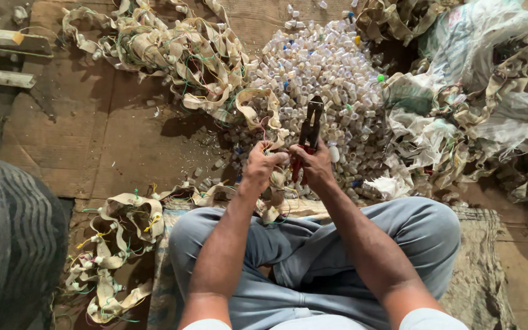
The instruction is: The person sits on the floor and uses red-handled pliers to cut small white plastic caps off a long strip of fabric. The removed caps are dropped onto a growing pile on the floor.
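Strip (263, 125): pinched in the left hand (263, 164), kept taut.
Pliers (308, 131): gripped by the closed right hand (314, 166), best squared to the strip.

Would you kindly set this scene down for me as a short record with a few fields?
Setting: person seated cross-legged on cardboard flooring
Right hand: closed round the red handles of pliers, tip pointing away from the person
Left hand: pinching a beige strip with thin coloured wires
Ahead: heap of small white plastic caps
Far left: tangle of strips and wires
Near left: smaller strip bundle
Right: crumpled sacks
Left edge: tyre
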